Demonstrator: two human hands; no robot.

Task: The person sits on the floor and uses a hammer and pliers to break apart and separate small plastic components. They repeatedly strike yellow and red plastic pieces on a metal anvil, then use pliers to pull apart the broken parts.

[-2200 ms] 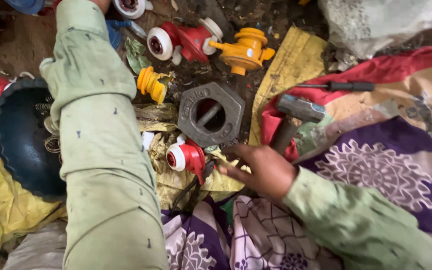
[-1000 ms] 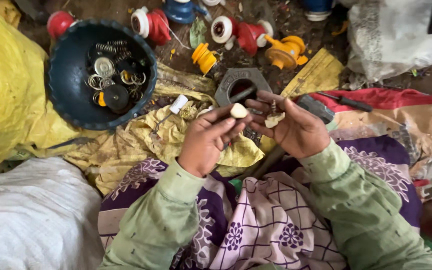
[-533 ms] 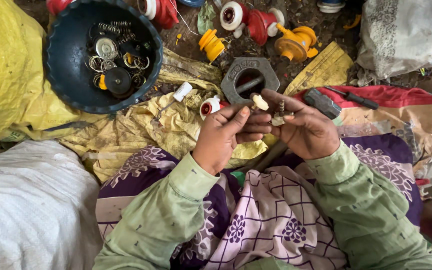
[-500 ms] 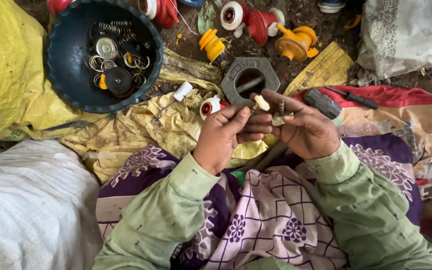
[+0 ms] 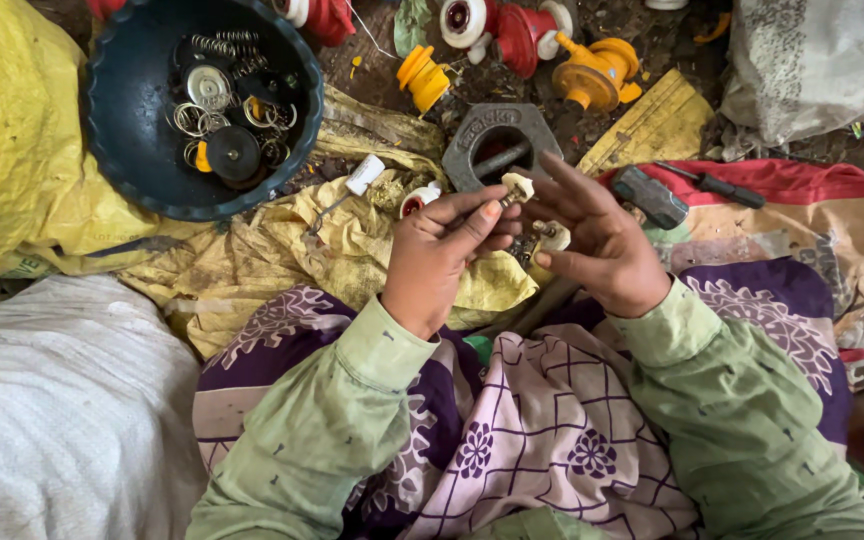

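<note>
Barely shifted since a moment ago, your left hand (image 5: 444, 255) pinches a small cream fitting (image 5: 518, 187) for your right hand (image 5: 592, 245), cupping another piece, just below the grey hexagonal weight (image 5: 497, 143)

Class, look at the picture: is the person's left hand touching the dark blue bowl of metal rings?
Apart. In the head view the left hand is at a small cream part; yellow cloth separates it from the bowl.

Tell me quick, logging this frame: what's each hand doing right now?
Left hand: closed, pinching a small cream-coloured part at its fingertips.
Right hand: partly open, fingers spread, another small pale part resting against them.
</note>
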